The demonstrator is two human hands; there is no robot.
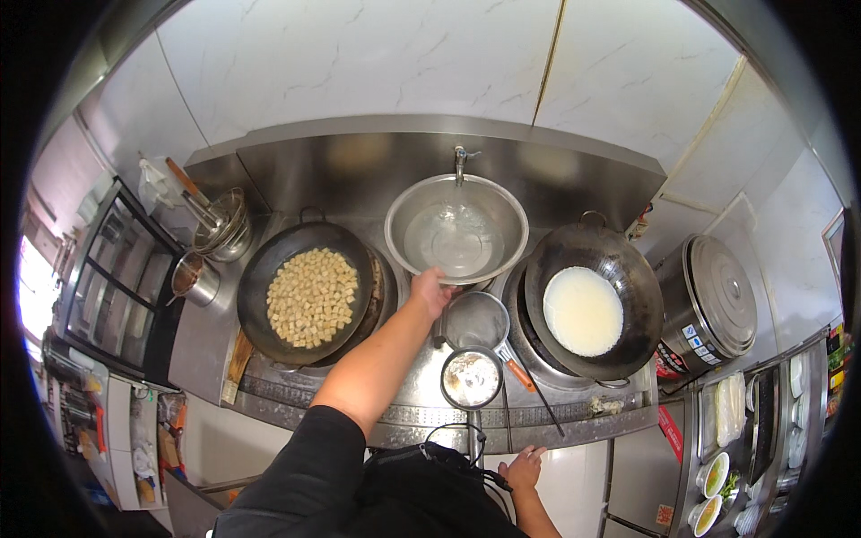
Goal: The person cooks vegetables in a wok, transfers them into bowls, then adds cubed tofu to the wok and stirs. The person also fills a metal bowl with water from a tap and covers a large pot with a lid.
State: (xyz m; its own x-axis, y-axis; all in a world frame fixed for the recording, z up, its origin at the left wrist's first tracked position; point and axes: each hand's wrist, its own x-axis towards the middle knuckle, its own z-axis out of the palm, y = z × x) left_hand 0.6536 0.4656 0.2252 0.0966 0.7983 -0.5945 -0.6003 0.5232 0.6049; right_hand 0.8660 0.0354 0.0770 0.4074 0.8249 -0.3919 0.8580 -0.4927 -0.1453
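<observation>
My left hand (430, 290) grips the near rim of a wide metal basin (397, 239) holding water under a faucet (460, 161). To its left, a black wok (254, 289) holds many small pale cubes in liquid. On the right, another wok (635, 289) contains a whitish liquid (584, 311). Just nearer than the basin lie a round metal pan or strainer (476, 319) and a small metal ladle or pot (472, 378), beside an orange-handled utensil (519, 373). My right hand (525, 469) is by the stove's front edge, fingers slightly apart, holding nothing visible.
A metal pot with strainers (229, 245) and a smaller metal pot (202, 286) stand at the left. A large lidded steel container (723, 296) is at the right, above a counter with bowls (713, 474). A thin dark rod (538, 393) crosses the stove front.
</observation>
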